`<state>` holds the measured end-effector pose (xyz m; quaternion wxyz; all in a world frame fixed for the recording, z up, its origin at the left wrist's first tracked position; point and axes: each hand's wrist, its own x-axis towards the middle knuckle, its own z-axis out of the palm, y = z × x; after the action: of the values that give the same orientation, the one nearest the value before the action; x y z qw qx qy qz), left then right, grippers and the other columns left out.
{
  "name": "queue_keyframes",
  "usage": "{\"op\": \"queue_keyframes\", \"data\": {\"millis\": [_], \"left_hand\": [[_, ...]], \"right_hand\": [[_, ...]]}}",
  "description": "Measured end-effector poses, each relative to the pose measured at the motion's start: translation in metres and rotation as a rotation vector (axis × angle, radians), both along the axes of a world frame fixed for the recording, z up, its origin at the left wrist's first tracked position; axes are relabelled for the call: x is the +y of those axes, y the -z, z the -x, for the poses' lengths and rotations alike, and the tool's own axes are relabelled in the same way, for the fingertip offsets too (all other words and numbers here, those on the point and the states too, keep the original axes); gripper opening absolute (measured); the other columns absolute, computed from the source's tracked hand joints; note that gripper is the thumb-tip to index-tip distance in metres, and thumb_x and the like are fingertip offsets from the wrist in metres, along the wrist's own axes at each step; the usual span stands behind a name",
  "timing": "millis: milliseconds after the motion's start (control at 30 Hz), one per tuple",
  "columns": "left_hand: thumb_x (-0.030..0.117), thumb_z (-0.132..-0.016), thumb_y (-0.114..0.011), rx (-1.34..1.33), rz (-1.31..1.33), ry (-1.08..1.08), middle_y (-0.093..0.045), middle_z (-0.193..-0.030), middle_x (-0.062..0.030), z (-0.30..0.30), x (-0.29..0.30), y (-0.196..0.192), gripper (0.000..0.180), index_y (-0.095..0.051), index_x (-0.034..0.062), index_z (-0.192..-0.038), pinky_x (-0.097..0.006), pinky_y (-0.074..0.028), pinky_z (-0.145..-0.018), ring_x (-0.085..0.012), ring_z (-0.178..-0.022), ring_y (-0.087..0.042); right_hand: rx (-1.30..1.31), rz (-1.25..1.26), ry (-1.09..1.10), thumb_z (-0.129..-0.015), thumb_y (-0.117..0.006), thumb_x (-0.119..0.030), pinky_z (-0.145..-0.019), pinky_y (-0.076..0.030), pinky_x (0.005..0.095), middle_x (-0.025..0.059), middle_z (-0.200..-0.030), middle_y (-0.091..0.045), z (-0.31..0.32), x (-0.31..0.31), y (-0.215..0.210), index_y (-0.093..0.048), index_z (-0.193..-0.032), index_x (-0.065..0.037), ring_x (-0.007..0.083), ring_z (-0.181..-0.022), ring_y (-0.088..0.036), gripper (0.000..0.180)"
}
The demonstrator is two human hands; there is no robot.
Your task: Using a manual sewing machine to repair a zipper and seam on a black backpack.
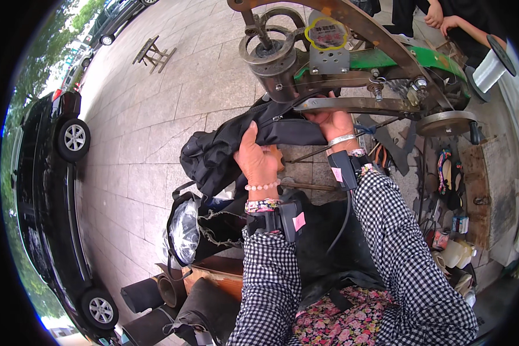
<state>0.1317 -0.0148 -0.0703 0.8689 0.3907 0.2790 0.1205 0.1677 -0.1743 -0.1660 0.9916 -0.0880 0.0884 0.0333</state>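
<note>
Okay, I've got my left hand [258, 158] gripping the black fabric bag [242, 144], fingers curled over its folded edge. My right hand [331, 124] pinches the same cloth just under the arm of the rusty metal stitching machine [340, 63], thumb hidden behind the fabric.

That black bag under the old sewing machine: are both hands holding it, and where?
Yes. The left hand grips the black bag at a fold near its zipper, and the right hand holds its upper edge under the sewing machine's arm.
</note>
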Motion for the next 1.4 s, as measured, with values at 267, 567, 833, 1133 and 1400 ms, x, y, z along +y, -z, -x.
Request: {"op": "queue_keyframes", "data": {"millis": [267,567,833,1133,1400], "left_hand": [[0.003,-0.072,-0.064,-0.011,0.110,0.139,-0.061,-0.084,-0.0061,-0.007,-0.014,0.013,0.018,-0.058,0.0033,-0.088,-0.029,-0.047,-0.056,-0.0183,-0.069,-0.061],[0.006,-0.076,-0.060,-0.003,0.242,0.282,-0.061,-0.085,-0.0084,-0.011,-0.021,0.016,0.014,-0.057,0.0017,-0.089,-0.034,-0.050,-0.066,-0.0219,-0.072,-0.061],[0.007,-0.077,-0.060,0.028,0.083,0.272,-0.060,-0.089,-0.0125,-0.004,-0.024,-0.001,0.020,-0.054,-0.0015,-0.093,-0.042,-0.050,-0.067,-0.0246,-0.078,-0.060],[0.012,-0.077,-0.060,0.065,-0.272,0.249,-0.058,-0.085,-0.0112,-0.008,-0.022,0.004,0.025,-0.052,-0.0021,-0.096,-0.033,-0.049,-0.053,-0.0208,-0.070,-0.060],[0.012,-0.077,-0.059,0.121,-0.396,0.281,-0.059,-0.085,-0.0092,-0.024,-0.011,0.053,0.021,-0.054,-0.0013,-0.093,-0.032,-0.047,-0.051,-0.0192,-0.065,-0.059]], "right_hand": [[-0.003,-0.280,0.070,-0.085,-0.050,-0.033,-0.080,-0.041,0.0453,0.0098,-0.081,-0.060,0.005,-0.023,0.003,-0.056,-0.086,-0.003,0.0261,-0.080,-0.054,0.030],[0.118,-0.294,0.092,-0.083,-0.054,-0.018,-0.082,-0.046,0.0400,0.0120,-0.096,-0.058,0.008,-0.044,0.009,-0.053,-0.095,-0.004,0.0260,-0.090,-0.054,0.018],[0.214,0.360,0.039,-0.085,-0.054,-0.016,-0.086,-0.045,0.0384,0.0102,-0.106,-0.055,0.012,-0.007,-0.020,-0.052,-0.104,-0.005,0.0227,-0.096,-0.054,0.022],[-0.275,0.039,-0.074,-0.086,-0.050,-0.028,-0.092,-0.040,0.0369,0.0087,-0.111,-0.054,0.004,0.009,0.001,-0.051,-0.109,-0.006,0.0229,-0.102,-0.051,0.032],[-0.136,0.188,0.023,-0.086,-0.049,-0.030,-0.091,-0.040,0.0363,0.0092,-0.109,-0.056,-0.004,0.008,0.024,-0.053,-0.106,-0.005,0.0226,-0.099,-0.053,0.032]]}}
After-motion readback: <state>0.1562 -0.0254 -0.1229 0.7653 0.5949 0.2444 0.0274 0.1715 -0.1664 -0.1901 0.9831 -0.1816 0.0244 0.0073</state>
